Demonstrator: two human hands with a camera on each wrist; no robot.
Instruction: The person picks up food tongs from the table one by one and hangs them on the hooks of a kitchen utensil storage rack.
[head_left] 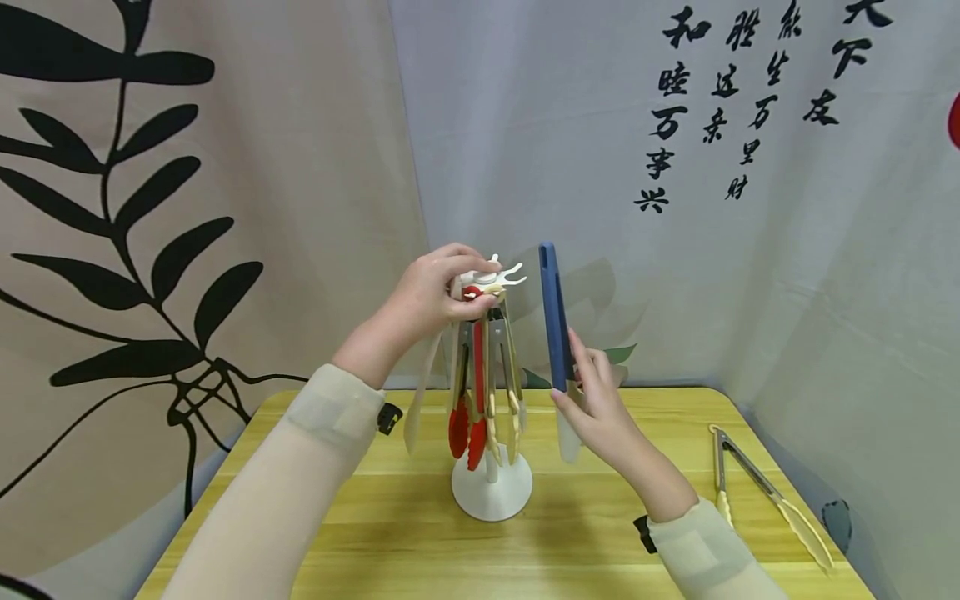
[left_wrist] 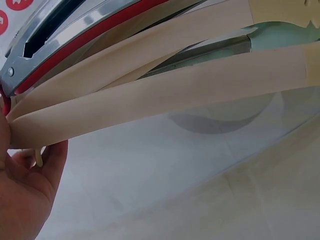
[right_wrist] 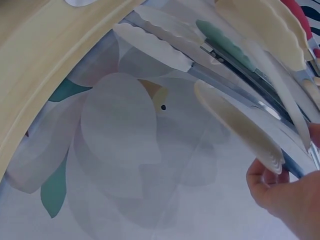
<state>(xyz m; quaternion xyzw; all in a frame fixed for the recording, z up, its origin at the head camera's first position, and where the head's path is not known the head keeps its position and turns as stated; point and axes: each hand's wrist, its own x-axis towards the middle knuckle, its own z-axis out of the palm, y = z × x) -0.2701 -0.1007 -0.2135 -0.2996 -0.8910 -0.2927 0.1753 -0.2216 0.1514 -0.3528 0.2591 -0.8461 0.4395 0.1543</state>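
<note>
A white hanging stand with a round base (head_left: 491, 496) stands on the table. Around its hooked top (head_left: 504, 277) my left hand (head_left: 438, 287) curls its fingers and thumb. Several tongs hang from it, among them red-tipped tongs (head_left: 477, 437) and others with cream tips. Beige-handled tongs (left_wrist: 175, 107) stretch across the left wrist view, their upper ends beside the fingers. To the right of the stand, my right hand (head_left: 603, 408) pinches blue tongs (head_left: 555, 317), held upright with pale tips down. Those tips (right_wrist: 240, 127) show next to the fingers in the right wrist view.
Metal tongs with cream tips (head_left: 798, 525) lie spread on the right side of the wooden table (head_left: 390, 517). Behind the table hangs a pale cloth (head_left: 525, 125) with black writing and printed leaves. Both sleeves carry wrist straps.
</note>
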